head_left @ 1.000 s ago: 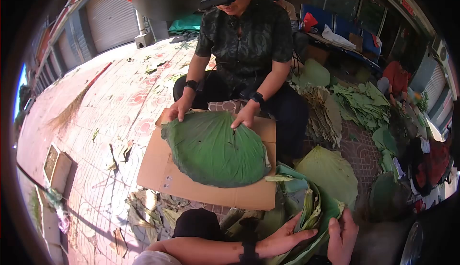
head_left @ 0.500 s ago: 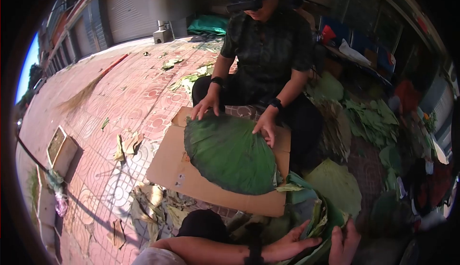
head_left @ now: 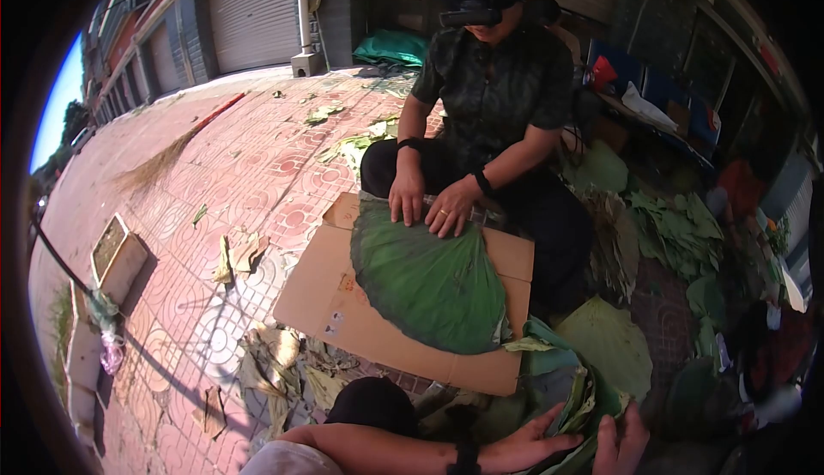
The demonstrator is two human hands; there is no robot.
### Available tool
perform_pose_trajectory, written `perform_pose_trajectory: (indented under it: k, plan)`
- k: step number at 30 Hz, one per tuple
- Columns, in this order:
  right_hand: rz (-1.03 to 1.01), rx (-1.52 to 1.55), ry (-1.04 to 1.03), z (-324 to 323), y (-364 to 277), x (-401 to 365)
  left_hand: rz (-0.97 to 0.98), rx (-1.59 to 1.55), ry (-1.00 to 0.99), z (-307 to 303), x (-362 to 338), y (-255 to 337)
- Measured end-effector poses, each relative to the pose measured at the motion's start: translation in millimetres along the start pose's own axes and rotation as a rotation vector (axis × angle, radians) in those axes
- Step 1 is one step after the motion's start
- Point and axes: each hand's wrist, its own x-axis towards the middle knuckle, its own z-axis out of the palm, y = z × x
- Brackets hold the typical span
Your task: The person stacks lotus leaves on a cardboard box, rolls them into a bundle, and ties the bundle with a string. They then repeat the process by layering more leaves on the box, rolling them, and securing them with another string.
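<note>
At the bottom right, my left hand (head_left: 530, 446) and my right hand (head_left: 621, 441) close around the two sides of a bundle of folded lotus leaves (head_left: 582, 402). The leaves are green with dry yellowish edges, and part of my fingers is hidden behind them. A paler lotus leaf (head_left: 611, 342) lies just beyond the bundle. In front of me, a large dark green lotus leaf (head_left: 429, 282), folded into a fan shape, lies on a cardboard sheet (head_left: 309, 282). Both hands of the person opposite (head_left: 433, 205) press on its far edge.
Stacked leaves (head_left: 674, 222) lie to the right, and dry leaf scraps (head_left: 275, 363) litter the paving at the near left. Further left are a straw broom (head_left: 167, 157) and a white planter box (head_left: 120, 256). A green tarp (head_left: 390, 48) lies near the shutters.
The other person's hands have come together at the top edge of the fan-shaped leaf, which has turned slightly. My hands stay on the bundle. The view has shifted a little.
</note>
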Motion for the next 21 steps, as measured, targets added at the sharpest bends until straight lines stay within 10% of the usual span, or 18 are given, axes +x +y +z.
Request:
perform_pose_trajectory:
  k: [21]
  plan:
    - [-0.009,-0.032,0.014,1.7,-4.3,0.1,0.016,-0.013,-0.027,-2.4,0.4,-4.5]
